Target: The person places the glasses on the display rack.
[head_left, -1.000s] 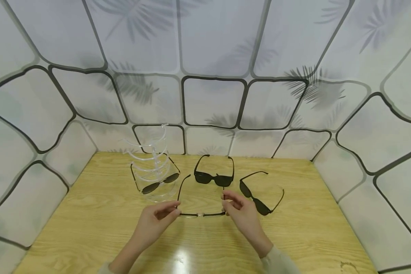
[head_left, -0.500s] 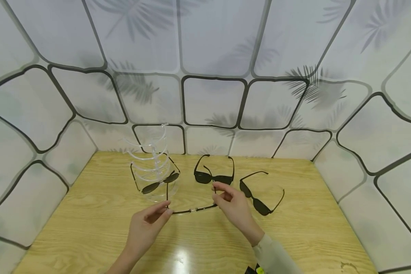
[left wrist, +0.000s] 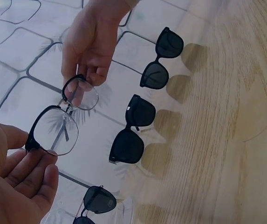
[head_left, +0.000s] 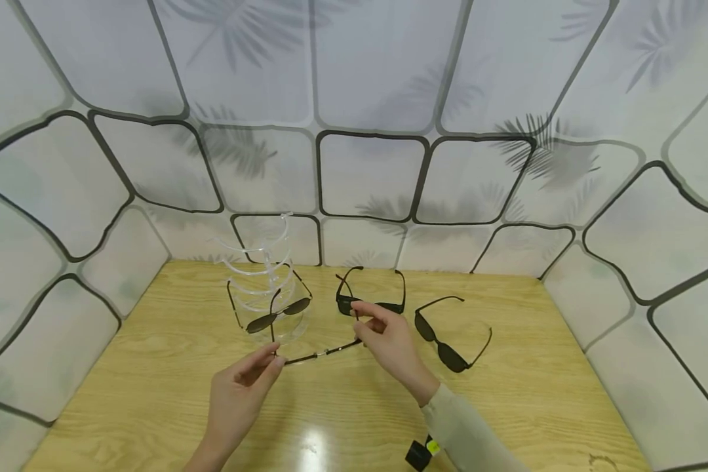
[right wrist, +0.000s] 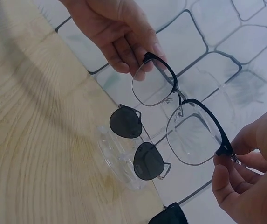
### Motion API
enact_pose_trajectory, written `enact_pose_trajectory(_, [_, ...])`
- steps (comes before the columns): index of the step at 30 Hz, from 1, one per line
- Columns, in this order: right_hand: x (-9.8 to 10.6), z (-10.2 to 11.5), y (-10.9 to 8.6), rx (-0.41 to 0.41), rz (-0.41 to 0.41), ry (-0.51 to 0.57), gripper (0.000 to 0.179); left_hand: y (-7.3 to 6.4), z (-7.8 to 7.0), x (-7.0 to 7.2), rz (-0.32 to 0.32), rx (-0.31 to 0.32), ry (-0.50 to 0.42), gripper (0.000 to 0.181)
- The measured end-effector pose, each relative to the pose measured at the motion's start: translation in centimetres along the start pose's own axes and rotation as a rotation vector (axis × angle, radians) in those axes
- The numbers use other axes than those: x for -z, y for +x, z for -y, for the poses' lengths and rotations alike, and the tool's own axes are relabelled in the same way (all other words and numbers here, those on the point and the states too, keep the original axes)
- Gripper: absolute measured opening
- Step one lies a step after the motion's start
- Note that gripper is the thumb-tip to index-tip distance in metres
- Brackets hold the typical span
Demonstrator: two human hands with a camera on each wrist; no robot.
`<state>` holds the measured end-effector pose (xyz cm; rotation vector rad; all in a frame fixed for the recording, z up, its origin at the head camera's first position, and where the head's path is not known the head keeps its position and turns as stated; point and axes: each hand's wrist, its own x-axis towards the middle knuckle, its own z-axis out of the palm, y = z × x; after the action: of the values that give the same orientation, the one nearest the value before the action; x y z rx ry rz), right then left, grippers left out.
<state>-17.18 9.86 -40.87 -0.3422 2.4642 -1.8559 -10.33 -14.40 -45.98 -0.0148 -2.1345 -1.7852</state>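
A pair of clear-lensed eyeglasses (head_left: 320, 354) with a dark browline and thin metal lower rims is held up in front of me, temples unfolded and pointing away. My left hand (head_left: 239, 387) pinches its left hinge corner between thumb and fingers. At the opposite corner, my right hand (head_left: 393, 344) pinches the frame by the temple. Both lenses (right wrist: 194, 135) show whole in the right wrist view. Beyond the left hand, thin-framed sunglasses (head_left: 278, 315) rest at a clear tiered display stand (head_left: 269, 275). Behind the right hand are black sunglasses (head_left: 392, 307), partly hidden by its fingers.
Another pair of dark sunglasses (head_left: 438, 341) lies angled on the wooden table (head_left: 525, 393), right of the right hand. A small black object (head_left: 417, 455) with a yellow-green part shows beside the right sleeve. A patterned backdrop (head_left: 366, 177) encloses the table's back and sides.
Both hands have moved left with the eyeglasses, the right hand also slightly away from me. The eyeglasses have turned so their right end sits farther back. The black object has come into view.
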Motion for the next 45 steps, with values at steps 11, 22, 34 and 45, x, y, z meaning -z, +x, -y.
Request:
enact_pose_trajectory(11, [-1.5, -1.9, 2.5, 0.065, 0.026, 0.066, 0.035, 0.3, 0.2, 0.8, -0.074, 0.012, 0.037, 0.025])
enact_pose_trajectory(22, [-2.7, -1.1, 4.0, 0.041, 0.098, 0.021, 0.033, 1.1, -0.1, 2.1, -0.114, 0.060, 0.069, 0.025])
enact_pose_trajectory(34, [-3.7, -1.2, 6.4, 0.095, 0.099, -0.010, 0.031, 2.8, -0.3, 2.8, -0.131, 0.061, 0.092, 0.026])
enact_pose_trajectory(45, [-4.7, -1.2, 8.2, 0.101, 0.069, -0.060, 0.033, 4.0, 0.0, 3.0, -0.140, 0.039, 0.095, 0.026])
